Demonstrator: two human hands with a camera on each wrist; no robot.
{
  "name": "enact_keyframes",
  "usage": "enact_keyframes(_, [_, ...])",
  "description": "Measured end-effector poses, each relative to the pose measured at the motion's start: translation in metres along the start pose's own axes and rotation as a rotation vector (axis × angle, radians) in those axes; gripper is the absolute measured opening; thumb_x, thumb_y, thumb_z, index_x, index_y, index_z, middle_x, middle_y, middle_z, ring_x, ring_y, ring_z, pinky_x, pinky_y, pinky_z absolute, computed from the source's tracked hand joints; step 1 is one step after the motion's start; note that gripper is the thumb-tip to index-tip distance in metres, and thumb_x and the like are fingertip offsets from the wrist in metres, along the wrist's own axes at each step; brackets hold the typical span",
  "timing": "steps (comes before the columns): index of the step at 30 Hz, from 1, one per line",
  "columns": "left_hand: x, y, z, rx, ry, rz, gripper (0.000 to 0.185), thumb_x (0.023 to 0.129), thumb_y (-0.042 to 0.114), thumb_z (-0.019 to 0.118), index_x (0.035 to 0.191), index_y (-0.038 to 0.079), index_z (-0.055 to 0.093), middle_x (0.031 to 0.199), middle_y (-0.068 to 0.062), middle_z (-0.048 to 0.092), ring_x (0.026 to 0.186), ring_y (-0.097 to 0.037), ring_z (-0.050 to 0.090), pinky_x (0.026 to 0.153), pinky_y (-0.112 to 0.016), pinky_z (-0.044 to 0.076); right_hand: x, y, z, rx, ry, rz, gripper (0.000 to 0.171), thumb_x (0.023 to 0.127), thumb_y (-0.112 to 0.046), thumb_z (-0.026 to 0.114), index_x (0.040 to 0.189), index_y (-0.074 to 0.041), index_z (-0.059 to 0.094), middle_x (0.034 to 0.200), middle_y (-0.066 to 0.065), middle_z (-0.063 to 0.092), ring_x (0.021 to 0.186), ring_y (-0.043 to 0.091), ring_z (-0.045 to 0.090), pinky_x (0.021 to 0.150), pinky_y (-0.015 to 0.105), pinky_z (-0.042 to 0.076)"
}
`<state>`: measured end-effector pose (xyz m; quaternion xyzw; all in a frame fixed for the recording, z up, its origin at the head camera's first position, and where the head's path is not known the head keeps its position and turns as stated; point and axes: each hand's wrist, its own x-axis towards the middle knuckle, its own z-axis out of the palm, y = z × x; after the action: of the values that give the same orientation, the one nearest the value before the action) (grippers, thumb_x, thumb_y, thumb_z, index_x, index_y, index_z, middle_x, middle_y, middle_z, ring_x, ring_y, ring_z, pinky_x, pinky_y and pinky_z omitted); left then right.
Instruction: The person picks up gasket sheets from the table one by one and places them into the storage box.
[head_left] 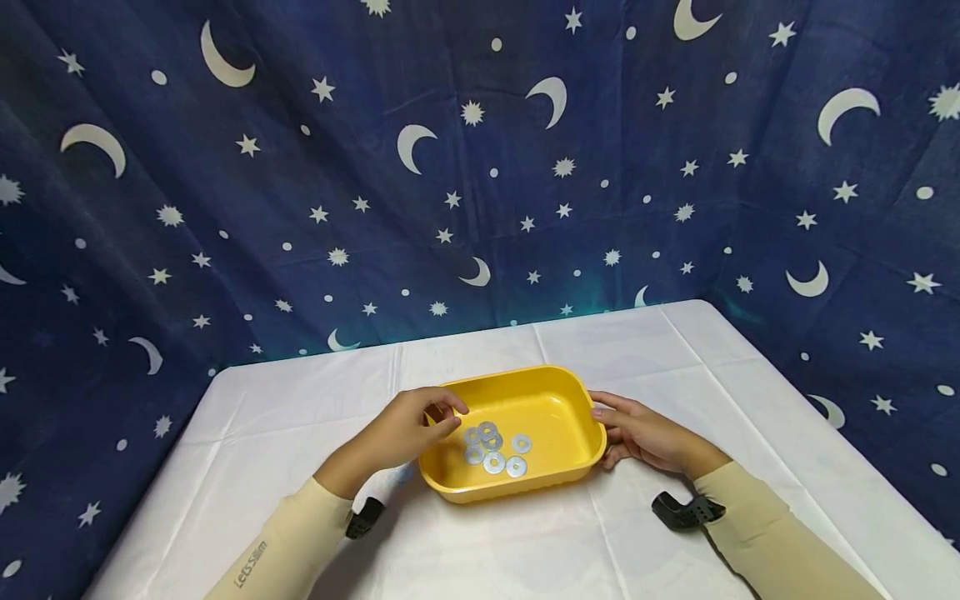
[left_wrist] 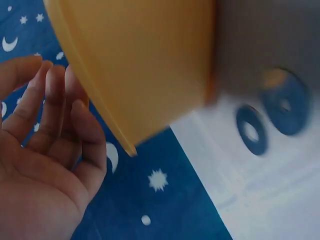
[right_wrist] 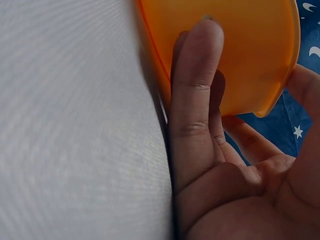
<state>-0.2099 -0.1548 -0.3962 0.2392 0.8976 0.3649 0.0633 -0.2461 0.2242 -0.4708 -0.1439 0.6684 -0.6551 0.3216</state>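
A yellow plastic tub (head_left: 551,400) sits on the table with several flat metal washers (head_left: 493,462) lying on its floor toward the left. My left hand (head_left: 405,427) hovers at the tub's left rim. Its fingers are loosely bent, and nothing shows between them in the left wrist view. Two more washers (left_wrist: 251,130), blurred, lie on the white cloth beside the tub there; in the head view the left hand mostly hides that spot. My right hand (head_left: 645,432) holds the tub's right end, thumb over the rim and fingers against the outer wall.
A white cloth (head_left: 510,550) with fold creases covers the table. Behind and at both sides hangs a dark blue curtain (head_left: 360,275) printed with moons and stars. Each wrist wears a black band (head_left: 686,511) below a beige sleeve.
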Motion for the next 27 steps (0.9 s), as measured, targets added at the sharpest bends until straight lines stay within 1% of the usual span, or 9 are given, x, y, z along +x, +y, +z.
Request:
enact_keyframes(4, [-0.013, -0.011, -0.003, 0.002, 0.088, -0.053, 0.013, 0.096, 0.013, 0.066, 0.109, 0.011, 0.070, 0.090, 0.001, 0.066, 0.081, -0.014, 0.058, 0.071, -0.024, 0.050, 0.001, 0.000, 0.000, -0.001, 0.000, -0.002, 0.073, 0.106, -0.038, 0.046, 0.159, -0.003, 0.009, 0.114, 0.013, 0.070, 0.081, 0.021, 0.071, 0.073, 0.032, 0.061])
enact_keyframes(6, [-0.019, -0.016, -0.003, 0.003, 0.147, -0.074, 0.013, 0.096, 0.013, 0.066, 0.109, 0.012, 0.070, 0.092, 0.001, 0.068, 0.083, -0.013, 0.058, 0.071, -0.024, 0.049, 0.001, 0.000, 0.000, -0.002, -0.001, -0.001, 0.073, 0.106, -0.037, 0.046, 0.159, -0.003, 0.009, 0.114, 0.013, 0.070, 0.081, 0.021, 0.071, 0.073, 0.032, 0.061])
enact_keyframes(9, [-0.026, -0.021, -0.003, -0.018, 0.244, -0.086, 0.013, 0.096, 0.012, 0.066, 0.108, 0.012, 0.070, 0.093, 0.002, 0.068, 0.083, -0.013, 0.058, 0.073, -0.024, 0.048, 0.001, -0.001, 0.000, -0.006, -0.003, 0.001, 0.073, 0.107, -0.037, 0.046, 0.159, -0.003, 0.009, 0.115, 0.013, 0.070, 0.083, 0.021, 0.071, 0.074, 0.033, 0.061])
enact_keyframes(12, [-0.031, -0.025, -0.003, -0.033, 0.310, -0.094, 0.013, 0.096, 0.012, 0.066, 0.108, 0.012, 0.070, 0.092, 0.003, 0.068, 0.083, -0.014, 0.059, 0.074, -0.025, 0.049, 0.001, -0.001, 0.000, -0.012, -0.002, 0.007, 0.072, 0.107, -0.037, 0.045, 0.159, -0.004, 0.009, 0.116, 0.014, 0.070, 0.083, 0.022, 0.071, 0.074, 0.033, 0.061])
enact_keyframes(14, [-0.034, -0.028, -0.003, -0.036, 0.329, -0.112, 0.013, 0.096, 0.012, 0.066, 0.108, 0.013, 0.070, 0.092, 0.003, 0.067, 0.084, -0.014, 0.059, 0.074, -0.025, 0.049, 0.001, -0.002, 0.001, -0.016, -0.001, 0.010, 0.071, 0.107, -0.037, 0.045, 0.159, -0.004, 0.009, 0.116, 0.014, 0.069, 0.083, 0.022, 0.071, 0.074, 0.033, 0.061])
enact_keyframes(18, [-0.039, -0.036, -0.003, -0.037, 0.356, -0.180, 0.013, 0.096, 0.013, 0.065, 0.108, 0.016, 0.070, 0.094, 0.002, 0.067, 0.087, -0.013, 0.060, 0.076, -0.024, 0.049, 0.002, -0.003, 0.002, -0.018, -0.002, 0.012, 0.070, 0.107, -0.036, 0.044, 0.159, -0.004, 0.009, 0.117, 0.014, 0.069, 0.083, 0.022, 0.071, 0.075, 0.033, 0.061])
enact_keyframes(22, [-0.043, -0.044, -0.003, -0.020, 0.381, -0.219, 0.013, 0.096, 0.012, 0.065, 0.106, 0.017, 0.071, 0.096, 0.001, 0.068, 0.088, -0.014, 0.061, 0.079, -0.026, 0.050, 0.002, -0.002, 0.002, -0.016, -0.007, 0.010, 0.070, 0.107, -0.036, 0.044, 0.159, -0.004, 0.009, 0.115, 0.014, 0.070, 0.082, 0.022, 0.071, 0.075, 0.033, 0.061])
enact_keyframes(24, [-0.043, -0.047, -0.004, -0.007, 0.383, -0.228, 0.013, 0.095, 0.011, 0.065, 0.106, 0.016, 0.071, 0.095, 0.000, 0.068, 0.087, -0.014, 0.062, 0.078, -0.026, 0.051, 0.001, -0.002, 0.002, -0.013, -0.011, 0.008, 0.070, 0.108, -0.035, 0.043, 0.160, -0.004, 0.008, 0.114, 0.014, 0.070, 0.082, 0.022, 0.071, 0.075, 0.034, 0.061])
enact_keyframes(27, [-0.042, -0.052, -0.005, 0.000, 0.370, -0.254, 0.013, 0.094, 0.011, 0.067, 0.107, 0.014, 0.071, 0.093, -0.001, 0.067, 0.084, -0.015, 0.062, 0.071, -0.024, 0.051, -0.002, -0.002, 0.000, -0.010, -0.010, 0.006, 0.070, 0.108, -0.035, 0.043, 0.160, -0.004, 0.007, 0.113, 0.014, 0.070, 0.082, 0.022, 0.071, 0.075, 0.034, 0.061])
